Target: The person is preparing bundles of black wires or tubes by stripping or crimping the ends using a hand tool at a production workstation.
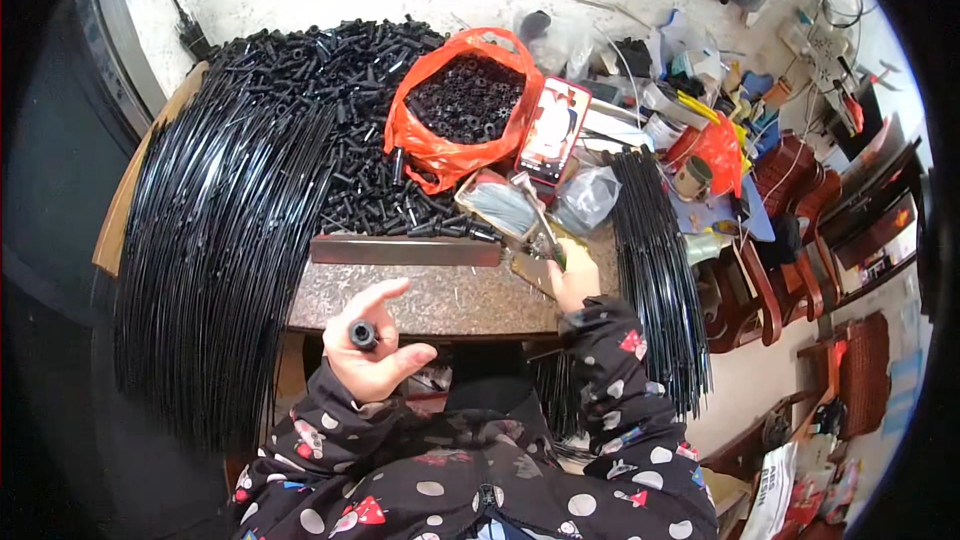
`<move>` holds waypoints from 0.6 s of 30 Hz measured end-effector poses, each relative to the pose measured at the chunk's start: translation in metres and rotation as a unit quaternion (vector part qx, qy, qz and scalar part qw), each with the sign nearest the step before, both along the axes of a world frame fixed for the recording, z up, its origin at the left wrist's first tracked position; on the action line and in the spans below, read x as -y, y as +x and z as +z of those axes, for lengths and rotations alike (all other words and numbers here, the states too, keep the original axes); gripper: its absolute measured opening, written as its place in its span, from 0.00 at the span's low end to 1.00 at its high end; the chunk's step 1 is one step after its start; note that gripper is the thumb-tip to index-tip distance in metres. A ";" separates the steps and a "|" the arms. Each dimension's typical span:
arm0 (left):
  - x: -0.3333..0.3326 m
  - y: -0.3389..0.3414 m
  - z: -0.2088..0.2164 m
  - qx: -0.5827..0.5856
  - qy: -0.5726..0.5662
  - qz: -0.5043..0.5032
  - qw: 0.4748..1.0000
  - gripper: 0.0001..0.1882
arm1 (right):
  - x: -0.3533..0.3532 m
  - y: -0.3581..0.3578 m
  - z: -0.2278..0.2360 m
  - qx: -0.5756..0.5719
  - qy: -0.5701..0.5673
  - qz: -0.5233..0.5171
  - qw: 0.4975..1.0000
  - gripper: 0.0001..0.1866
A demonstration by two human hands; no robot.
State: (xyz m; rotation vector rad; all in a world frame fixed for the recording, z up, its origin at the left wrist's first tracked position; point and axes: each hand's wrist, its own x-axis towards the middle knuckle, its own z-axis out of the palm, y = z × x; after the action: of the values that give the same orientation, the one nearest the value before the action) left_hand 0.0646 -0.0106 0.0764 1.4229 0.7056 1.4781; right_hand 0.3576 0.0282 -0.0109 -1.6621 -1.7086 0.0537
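Note:
My left hand (368, 360) is over the near edge of the worktable, its thumb and index finger stretched apart. Against its palm sits a short black tubular fitting (363, 335), seen end-on, held by the other fingers, which are mostly hidden. At the table's right side, my right hand (577, 282) closes round the lower end of a metal hammer (538, 208). The hammer's head points away from me, beside a clear tray of thin grey pieces (497, 203). A flat metal bar (405, 250) lies across the table between my hands and a heap of black fittings (365, 155).
Long black rods hang over the table's left (205, 240) and right (662, 280) sides. An orange bag (430, 155) holds small black ring-like parts. Beside it lean a phone (553, 130) and a clear plastic bag (587, 198). Wooden chairs (755, 290) stand at right.

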 end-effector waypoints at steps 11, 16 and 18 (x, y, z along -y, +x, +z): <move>-0.012 -0.003 -0.002 -0.048 -0.024 -0.026 0.998 0.29 | -0.018 -0.008 -0.003 0.206 0.069 0.049 0.975 0.13; -0.008 -0.004 0.000 -0.053 -0.012 -0.012 0.998 0.26 | -0.021 -0.004 -0.009 0.246 0.077 0.075 0.963 0.13; -0.003 -0.007 0.004 -0.065 -0.019 -0.019 0.998 0.26 | -0.020 0.000 -0.012 0.253 0.086 0.077 0.961 0.13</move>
State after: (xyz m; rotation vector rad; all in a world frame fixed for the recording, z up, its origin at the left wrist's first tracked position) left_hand 0.0571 -0.0071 0.0808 1.5059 0.7789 1.3461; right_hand 0.3574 0.0485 -0.0231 -1.4884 -2.1466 -0.4719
